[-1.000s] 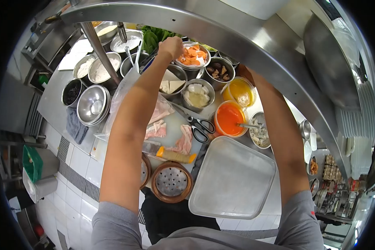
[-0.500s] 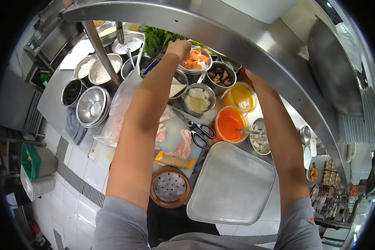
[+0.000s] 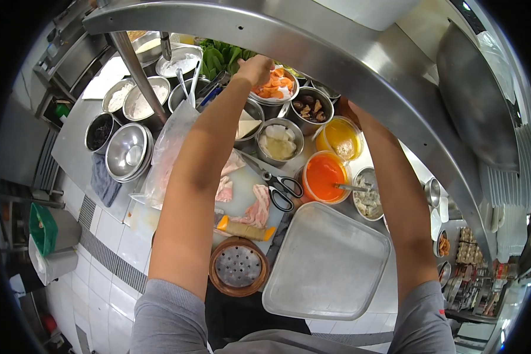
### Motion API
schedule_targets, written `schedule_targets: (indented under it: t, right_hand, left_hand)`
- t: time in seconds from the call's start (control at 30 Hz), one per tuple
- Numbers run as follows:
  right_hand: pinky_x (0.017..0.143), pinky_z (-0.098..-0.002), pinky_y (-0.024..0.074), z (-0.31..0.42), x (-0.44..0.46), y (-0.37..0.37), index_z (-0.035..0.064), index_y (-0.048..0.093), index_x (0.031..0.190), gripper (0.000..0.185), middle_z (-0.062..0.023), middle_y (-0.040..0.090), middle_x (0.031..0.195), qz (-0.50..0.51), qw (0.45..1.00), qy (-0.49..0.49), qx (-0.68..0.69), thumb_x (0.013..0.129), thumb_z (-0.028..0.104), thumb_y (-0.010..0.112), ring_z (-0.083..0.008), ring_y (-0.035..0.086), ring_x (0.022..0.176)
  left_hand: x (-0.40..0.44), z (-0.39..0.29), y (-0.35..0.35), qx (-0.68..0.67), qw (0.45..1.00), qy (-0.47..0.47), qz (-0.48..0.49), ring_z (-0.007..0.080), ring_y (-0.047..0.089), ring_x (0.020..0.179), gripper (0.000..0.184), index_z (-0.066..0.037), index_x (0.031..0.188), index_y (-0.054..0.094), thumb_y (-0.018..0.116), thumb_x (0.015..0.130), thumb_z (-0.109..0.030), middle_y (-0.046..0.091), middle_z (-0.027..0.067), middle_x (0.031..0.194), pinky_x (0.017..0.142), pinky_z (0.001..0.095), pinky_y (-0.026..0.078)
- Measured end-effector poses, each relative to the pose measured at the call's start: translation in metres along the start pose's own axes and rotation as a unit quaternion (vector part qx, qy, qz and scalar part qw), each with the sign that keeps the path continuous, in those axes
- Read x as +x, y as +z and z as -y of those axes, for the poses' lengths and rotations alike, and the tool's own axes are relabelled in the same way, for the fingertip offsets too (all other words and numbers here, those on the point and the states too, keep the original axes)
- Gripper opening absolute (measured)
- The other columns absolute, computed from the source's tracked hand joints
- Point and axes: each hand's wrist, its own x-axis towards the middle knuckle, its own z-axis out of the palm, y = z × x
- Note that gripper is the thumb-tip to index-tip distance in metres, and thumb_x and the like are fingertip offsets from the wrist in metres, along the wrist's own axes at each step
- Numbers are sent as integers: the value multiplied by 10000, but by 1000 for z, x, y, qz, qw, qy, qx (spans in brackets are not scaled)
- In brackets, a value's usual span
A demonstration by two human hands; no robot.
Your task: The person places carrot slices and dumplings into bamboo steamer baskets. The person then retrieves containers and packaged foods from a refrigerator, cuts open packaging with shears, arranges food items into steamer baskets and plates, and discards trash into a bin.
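1. Left hand (image 3: 255, 71) is found moved slightly rightward since one second ago, nearer the carrots; more of the tofu pot (image 3: 258, 112) is now covered by the left forearm, and the second steamer, seen before at left, is hidden.
2. Left hand is held palm down at the left rim of the bowl (image 3: 272, 101) of carrot slices (image 3: 275, 84), with leafy greens (image 3: 217, 58) just beside it. Fingers appear curled; whether anything is gripped cannot be told.
3. Right hand (image 3: 346, 108) is mostly hidden beneath the metal shelf (image 3: 265, 25); its finger state cannot be told. Nearest to it are the mushrooms (image 3: 310, 110) and a tub of yellow liquid (image 3: 339, 138).
4. Orange liquid (image 3: 323, 176) is seen in a tub nearer the body; a spoon handle (image 3: 349, 187) is seen at its right rim.
5. Scissors (image 3: 281, 193) are laid near pale pink meat (image 3: 256, 206) on the cutting board (image 3: 237, 192).
6. At the near edge of the surface, a metal tray (image 3: 327, 265) is placed to the right of a round steamer (image 3: 239, 265).
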Motion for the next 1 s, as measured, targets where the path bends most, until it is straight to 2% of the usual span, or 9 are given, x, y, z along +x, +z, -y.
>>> schedule_targets:
  t: [0.2, 0.53, 0.6, 0.63, 0.7, 0.73, 0.83, 0.93, 1.0]
  right_hand:
    - [735, -364, 624, -3, 0, 2, 27, 619, 1163, 299, -123, 675, 1087, 2, 1000, 6, -5, 940, 226, 629, -252, 692, 908]
    - [749, -373, 625, -6, -3, 0, 36, 610, 1171, 280, -126, 671, 1100, 3, 1000, 19, -12, 955, 216, 613, -261, 689, 936]
    - [752, -375, 625, -7, -5, 2, 38, 609, 1172, 277, -127, 670, 1102, 5, 1000, 25, -13, 959, 214, 610, -263, 688, 942]
    - [753, -376, 625, -8, -7, 3, 39, 608, 1173, 275, -127, 670, 1103, 5, 1000, 28, -13, 960, 213, 608, -264, 688, 945]
    - [756, -378, 626, -10, -7, 4, 41, 606, 1175, 271, -128, 669, 1106, 6, 999, 38, -16, 963, 211, 605, -265, 687, 951]
    - [757, -379, 626, -12, -6, 6, 42, 605, 1175, 270, -128, 669, 1107, 7, 999, 42, -17, 965, 210, 604, -266, 687, 954]
    - [770, -384, 625, -37, 10, 2, 52, 601, 1178, 253, -132, 664, 1118, 10, 998, 55, -3, 980, 208, 584, -273, 680, 973]
    - [734, -358, 630, -83, 42, -2, 76, 605, 1166, 211, -135, 647, 1118, -44, 992, 120, 20, 976, 167, 592, -264, 673, 936]
    - [691, -329, 633, -80, 33, 42, 48, 601, 1151, 211, -141, 633, 1104, -114, 978, 156, -74, 948, 106, 611, -247, 668, 893]
  left_hand:
    - [5, -18, -17, 59, 984, -49, 160, 309, 636, 1113, 392, -138, 1074, 678, 736, 696, -55, 706, 102, 1075, 1036, 650, 307]
    - [9, -9, -15, -40, 997, 2, 68, 292, 639, 1100, 266, -141, 970, 717, 807, 720, -160, 720, 72, 1049, 1006, 698, 302]
    - [16, -10, -18, -48, 992, -57, 102, 258, 635, 1107, 245, -155, 974, 745, 802, 743, -211, 721, 47, 1094, 1016, 623, 352]
    - [19, -7, -18, -48, 992, -58, 103, 258, 635, 1107, 245, -155, 974, 745, 802, 743, -211, 721, 47, 1094, 1016, 623, 352]
    - [20, 1, -13, -93, 994, -18, 50, 250, 661, 1044, 239, -157, 971, 768, 797, 753, -252, 734, 56, 1060, 974, 475, 451]
    - [21, 6, -11, -92, 994, -19, 52, 250, 661, 1044, 239, -157, 971, 768, 797, 753, -252, 734, 56, 1060, 974, 475, 451]
    - [12, 16, -11, -260, 965, -34, -4, 230, 699, 873, 249, -118, 931, 779, 806, 740, -275, 750, 83, 945, 815, 346, 526]
    - [-30, 16, -29, -135, 971, 93, -176, 179, 686, 706, 277, -60, 885, 775, 821, 719, -277, 741, 101, 816, 676, 308, 528]
    - [-59, 11, -48, -280, 950, 14, -137, 116, 641, 644, 252, -27, 873, 769, 811, 746, -240, 713, 80, 732, 611, 266, 501]
